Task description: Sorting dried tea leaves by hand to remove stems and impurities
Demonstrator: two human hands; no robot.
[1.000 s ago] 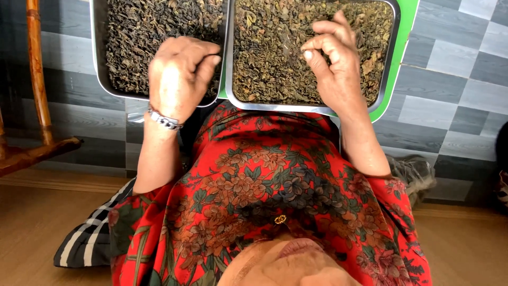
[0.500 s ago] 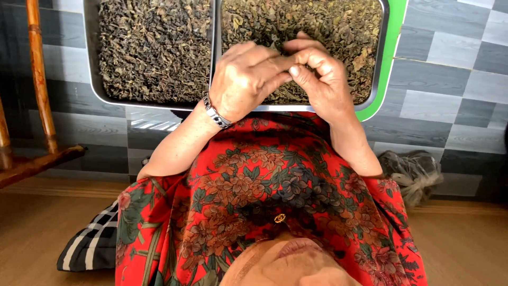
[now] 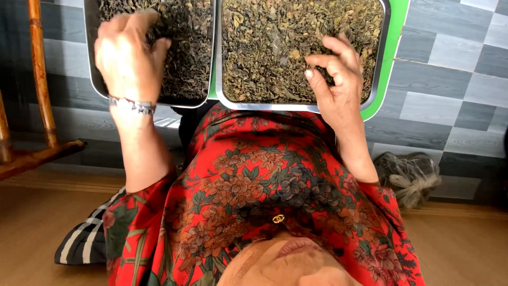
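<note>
While the left hand (image 3: 127, 58) lay over the dark-leaf tray (image 3: 95, 79) at 10 o'clock, fingers spread, the right hand (image 3: 338, 79) pinched leaves over the greener tray (image 3: 378, 79) at 1 o'clock.

Wooden chair leg (image 3: 38, 69), striped cushion (image 3: 84, 241)

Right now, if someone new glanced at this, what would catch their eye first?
Two metal trays of dried leaves fill the top: a darker left tray and a greener right tray. The left hand is spread over the dark leaves; the right hand curls at the green ones. Below them lies a bright red floral garment.
</note>
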